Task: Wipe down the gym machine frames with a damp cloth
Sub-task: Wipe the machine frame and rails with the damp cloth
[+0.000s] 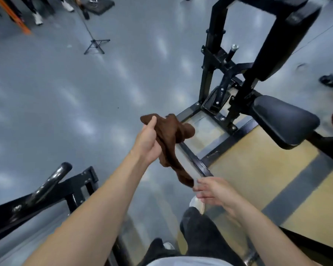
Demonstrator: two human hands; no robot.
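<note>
L hand (147, 141) gripping brown cloth (171, 135), R hand (212, 192) fingers loose at cloth's tail, black frame (192, 160) beneath

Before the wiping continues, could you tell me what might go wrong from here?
1. The brown cloth is bunched and twisted in the left hand, so it may wipe poorly unless spread out.
2. The right hand only meets its hanging tail, so a tug could pull the cloth loose.
3. The low black frame bar lies near the feet: a possible trip.
</note>
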